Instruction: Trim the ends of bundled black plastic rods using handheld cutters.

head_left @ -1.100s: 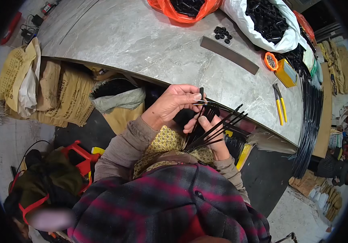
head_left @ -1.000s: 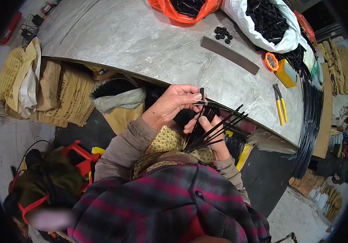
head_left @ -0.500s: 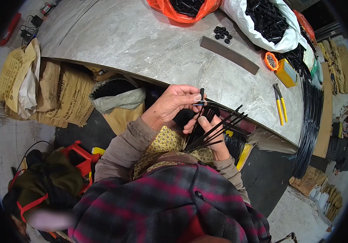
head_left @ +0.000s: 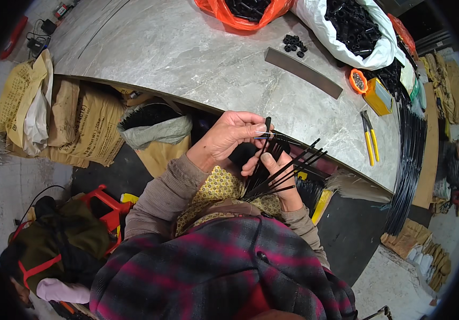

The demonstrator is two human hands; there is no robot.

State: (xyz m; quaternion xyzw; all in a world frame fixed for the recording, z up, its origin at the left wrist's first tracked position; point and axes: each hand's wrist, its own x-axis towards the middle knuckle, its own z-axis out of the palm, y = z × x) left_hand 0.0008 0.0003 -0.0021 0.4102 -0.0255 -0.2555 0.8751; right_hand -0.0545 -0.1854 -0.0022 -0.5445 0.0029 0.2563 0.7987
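Note:
My left hand (head_left: 233,134) pinches a small black tube-like piece (head_left: 267,126) upright between thumb and fingers, with a thin white line at the fingertips that I cannot make out clearly. Close beside it, my right hand (head_left: 278,169) is closed round a loose bunch of thin black strips (head_left: 296,166). Their ends fan out to the right past the thumb. Both hands are over my lap, just in front of the table edge. Whether the black piece joins one of the strips is hidden by the fingers.
On the grey table (head_left: 187,58) lie a flat metal bar (head_left: 303,73), small black caps (head_left: 294,45) and yellow-handled pliers (head_left: 369,137). An orange dish (head_left: 357,81), a yellow tin (head_left: 377,97), a red bag (head_left: 261,22) and a white bag (head_left: 315,26) of black parts stand behind.
The black piece in my left fingers has tilted slightly; both hands hold nearly the same place. Far right, a person in the background has shifted.

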